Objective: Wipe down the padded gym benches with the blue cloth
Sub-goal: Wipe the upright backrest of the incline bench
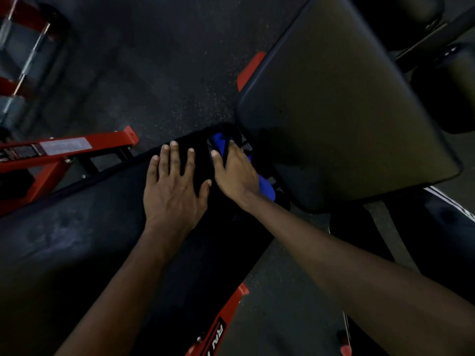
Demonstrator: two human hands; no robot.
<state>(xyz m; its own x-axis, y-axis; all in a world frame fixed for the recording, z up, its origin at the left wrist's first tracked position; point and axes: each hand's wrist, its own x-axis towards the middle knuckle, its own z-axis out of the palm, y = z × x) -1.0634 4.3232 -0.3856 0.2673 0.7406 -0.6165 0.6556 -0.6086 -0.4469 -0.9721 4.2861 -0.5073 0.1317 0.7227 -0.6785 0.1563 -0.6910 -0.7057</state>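
A black padded bench pad (84, 227) runs from the lower left toward the centre. My left hand (174, 186) lies flat on its far end with the fingers spread. Just to the right, my right hand (235, 173) holds the blue cloth (266, 187) bunched at the gap between this pad and a second, larger black pad (341, 104) that rises to the upper right. My thumb and fingers curl over the cloth; blue shows above my fingers and below my palm. The rest of the cloth is hidden under my hand.
Red steel frame bars (84, 146) lie on the dark speckled rubber floor (164, 73) at the left. A rack with red shelves and chrome bars (23, 55) stands at the upper left. Another red frame piece (221, 327) shows at the bottom, and more black padding (447, 86) at the far right.
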